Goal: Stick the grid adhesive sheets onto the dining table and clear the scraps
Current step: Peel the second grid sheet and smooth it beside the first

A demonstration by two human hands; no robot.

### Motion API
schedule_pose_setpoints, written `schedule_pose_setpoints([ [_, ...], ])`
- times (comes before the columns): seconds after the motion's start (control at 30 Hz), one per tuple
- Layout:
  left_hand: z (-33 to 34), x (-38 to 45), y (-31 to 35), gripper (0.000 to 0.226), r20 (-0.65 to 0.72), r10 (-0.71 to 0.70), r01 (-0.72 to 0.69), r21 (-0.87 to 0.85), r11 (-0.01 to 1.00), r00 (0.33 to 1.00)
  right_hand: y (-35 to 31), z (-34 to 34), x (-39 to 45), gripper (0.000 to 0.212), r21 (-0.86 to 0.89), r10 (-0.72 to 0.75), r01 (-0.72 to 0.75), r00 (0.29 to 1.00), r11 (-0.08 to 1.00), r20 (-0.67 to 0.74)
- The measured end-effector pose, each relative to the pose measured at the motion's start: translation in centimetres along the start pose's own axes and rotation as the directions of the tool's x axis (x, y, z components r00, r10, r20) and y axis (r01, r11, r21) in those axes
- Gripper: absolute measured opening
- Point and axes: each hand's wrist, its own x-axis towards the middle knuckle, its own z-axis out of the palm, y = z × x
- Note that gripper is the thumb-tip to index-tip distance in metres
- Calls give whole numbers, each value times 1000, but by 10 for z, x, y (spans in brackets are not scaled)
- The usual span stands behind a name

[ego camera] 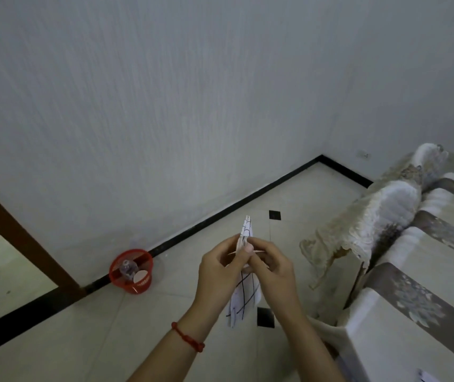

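A white adhesive sheet with a black grid [243, 295] hangs upright in front of me, folded or bunched lengthwise. My left hand [219, 270] and my right hand [271, 267] both pinch it near its upper part, fingertips close together. Its top end [247, 226] sticks up above the fingers and its lower end dangles over the floor. At the right stands the dining table [424, 274], covered in a striped white and grey cloth. Another piece of grid sheet [427, 377] shows at the bottom right edge.
A red mesh waste basket [132, 271] holding a plastic bottle and a paper cup sits by the wall at the left. A chair with a frilly cover [369, 224] stands against the table. Tiled floor lies below my hands; a brown door frame [21, 232] is far left.
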Motion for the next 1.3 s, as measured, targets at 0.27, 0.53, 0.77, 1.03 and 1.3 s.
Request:
schedule_pose_setpoints([
  [0.27, -18, 44, -8, 17, 6, -22, 22, 0, 1000, 1000, 13, 22, 46, 18, -28, -68, 67, 997, 997, -41],
  [0.53, 0, 136, -24, 32, 86, -131, 132, 1, 991, 988, 31, 23, 137, 28, 45, 37, -34, 997, 998, -69],
  [0.77, 38, 232, -24, 37, 40, -117, 115, 39, 993, 992, 42, -9, 231, 27, 49, 2, 12, 958, 999, -287],
  [1.03, 33, 337, -17, 27, -59, -169, 167, -25, 986, 984, 55, -82, 317, 32, -52, 85, -132, 844, 990, -530],
  [1.3, 57, 414, -1, 20, 165, -188, 200, -64, 978, 968, 41, -72, 359, 32, -420, -122, -209, 763, 883, -635],
])
